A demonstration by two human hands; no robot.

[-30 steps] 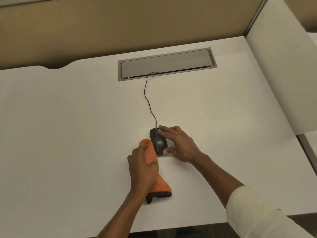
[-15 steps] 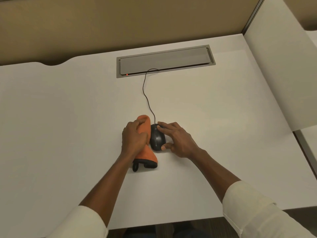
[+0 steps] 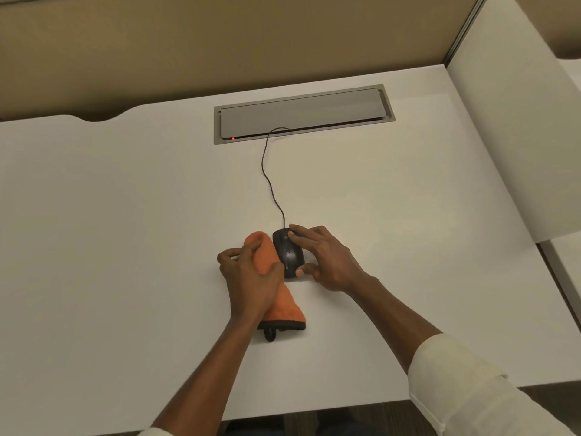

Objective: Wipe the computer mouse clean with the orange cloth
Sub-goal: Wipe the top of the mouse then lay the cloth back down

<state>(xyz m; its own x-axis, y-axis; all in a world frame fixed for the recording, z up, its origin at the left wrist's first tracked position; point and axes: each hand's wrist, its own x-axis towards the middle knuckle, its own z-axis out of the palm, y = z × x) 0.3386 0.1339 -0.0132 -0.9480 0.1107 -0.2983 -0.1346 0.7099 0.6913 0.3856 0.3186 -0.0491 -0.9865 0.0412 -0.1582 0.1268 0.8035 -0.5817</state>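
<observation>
A black wired computer mouse (image 3: 288,252) lies on the white desk (image 3: 125,215). My right hand (image 3: 327,259) holds it from the right side, fingertips on its front and thumb at its rear. My left hand (image 3: 251,275) grips a folded orange cloth (image 3: 267,256) with a dark hem and presses it against the mouse's left side. The cloth's lower end (image 3: 284,316) trails on the desk toward me.
The mouse's black cable (image 3: 268,180) runs back to a grey cable hatch (image 3: 301,113) set into the desk, with a small red light at its left. A white partition panel (image 3: 515,136) stands along the right. A tan wall backs the desk.
My left hand slid the cloth forward along the mouse's left side, then drew it back slightly. The right hand kept its hold on the mouse.
</observation>
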